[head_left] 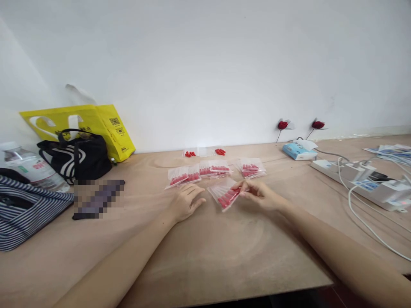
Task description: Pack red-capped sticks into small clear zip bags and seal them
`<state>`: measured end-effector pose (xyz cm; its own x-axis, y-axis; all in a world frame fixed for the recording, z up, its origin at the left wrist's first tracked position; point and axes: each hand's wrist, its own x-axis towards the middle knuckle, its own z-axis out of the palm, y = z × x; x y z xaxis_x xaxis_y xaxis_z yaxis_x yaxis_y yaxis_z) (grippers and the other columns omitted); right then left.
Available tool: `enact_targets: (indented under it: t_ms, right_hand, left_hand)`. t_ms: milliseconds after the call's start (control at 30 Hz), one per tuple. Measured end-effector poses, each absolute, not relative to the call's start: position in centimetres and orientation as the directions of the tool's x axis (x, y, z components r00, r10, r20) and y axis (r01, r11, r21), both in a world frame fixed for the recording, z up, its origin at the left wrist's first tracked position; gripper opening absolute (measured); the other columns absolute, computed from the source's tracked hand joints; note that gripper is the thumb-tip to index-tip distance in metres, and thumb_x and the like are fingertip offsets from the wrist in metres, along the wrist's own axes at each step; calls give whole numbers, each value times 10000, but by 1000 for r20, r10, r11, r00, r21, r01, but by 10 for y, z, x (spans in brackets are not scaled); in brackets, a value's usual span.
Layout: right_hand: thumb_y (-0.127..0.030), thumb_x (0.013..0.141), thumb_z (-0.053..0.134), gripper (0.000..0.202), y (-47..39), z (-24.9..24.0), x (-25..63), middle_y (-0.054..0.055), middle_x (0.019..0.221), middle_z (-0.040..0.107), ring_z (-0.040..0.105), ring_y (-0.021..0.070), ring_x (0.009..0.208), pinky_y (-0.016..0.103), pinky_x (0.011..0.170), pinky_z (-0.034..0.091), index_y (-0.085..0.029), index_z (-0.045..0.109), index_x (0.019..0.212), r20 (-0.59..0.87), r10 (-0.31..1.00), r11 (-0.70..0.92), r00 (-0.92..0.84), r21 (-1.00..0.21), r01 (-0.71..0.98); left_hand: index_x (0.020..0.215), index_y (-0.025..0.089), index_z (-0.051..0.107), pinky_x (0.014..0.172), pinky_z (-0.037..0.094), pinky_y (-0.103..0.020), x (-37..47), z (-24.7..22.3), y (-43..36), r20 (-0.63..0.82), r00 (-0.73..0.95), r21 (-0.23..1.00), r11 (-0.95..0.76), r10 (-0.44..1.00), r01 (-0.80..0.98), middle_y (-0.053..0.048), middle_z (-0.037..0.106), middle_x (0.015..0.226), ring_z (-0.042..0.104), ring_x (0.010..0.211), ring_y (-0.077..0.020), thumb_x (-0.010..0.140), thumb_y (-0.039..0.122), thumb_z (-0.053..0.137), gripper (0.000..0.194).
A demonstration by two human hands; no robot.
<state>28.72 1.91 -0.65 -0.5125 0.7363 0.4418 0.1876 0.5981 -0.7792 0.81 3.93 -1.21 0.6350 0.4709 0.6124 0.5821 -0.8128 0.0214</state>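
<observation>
My right hand pinches the right edge of a small clear plastic bag with several red capsule-like pieces inside. Left of that bag, my left hand rests on the table, fingers stretched out and apart, holding nothing. Just beyond my left fingertips lie overlapping bags of red pieces. Behind the held bag is another overlapping group of filled bags. A further stack of filled bags sits beyond my right hand. Near the wall are two small clusters of red pieces, one at left and one at right.
At left stand a yellow bag, a black bag, a large bottle and a striped pouch. At right are a blue tissue pack, a power strip with chargers, and white cables. Two red flowers lean by the wall.
</observation>
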Motion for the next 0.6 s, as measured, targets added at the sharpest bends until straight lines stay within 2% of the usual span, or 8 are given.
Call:
enact_targets:
  t_ms: [100,233,400,500,600]
  right_hand:
    - [-333,785,529,174,20,5,311,74,978,592,555,182,937,352,805,430,-193,466,703,417,789,513,-451,-851,110]
    - [-376,732,589,216,31,17,331,57,1013,594,539,185,981,339,824,422,-199,482,670,483,846,513,-226,-852,98]
    - [-397,700,592,284,75,10,325,59,990,598,562,165,902,311,765,439,-189,422,609,502,861,508,-82,-840,191]
    - [-383,716,528,262,104,-3,314,69,963,596,572,148,825,301,719,448,-185,403,599,480,872,482,-96,-809,336]
    - [-304,690,509,180,121,-11,310,69,909,602,570,143,772,294,700,441,-177,437,584,458,877,468,-146,-745,475]
  left_hand:
    - [1077,156,553,928,382,-419,5,-14,42,422,635,144,-739,647,658,-106,541,1171,460,1120,-244,833,385,455,349]
    - [1211,184,459,998,304,-433,6,-14,41,183,645,252,-669,742,699,-89,397,1316,334,1228,-237,835,437,422,455]
    - [1222,190,451,1023,261,-427,8,-12,41,152,624,295,-637,767,712,-75,365,1337,294,1251,-226,831,458,413,475]
    - [1214,186,461,1025,263,-417,7,-13,40,156,621,308,-635,768,708,-76,375,1330,301,1248,-222,830,457,414,472]
    - [1210,186,468,1022,274,-403,6,-13,39,156,622,321,-635,768,703,-75,385,1324,317,1240,-220,828,454,420,469]
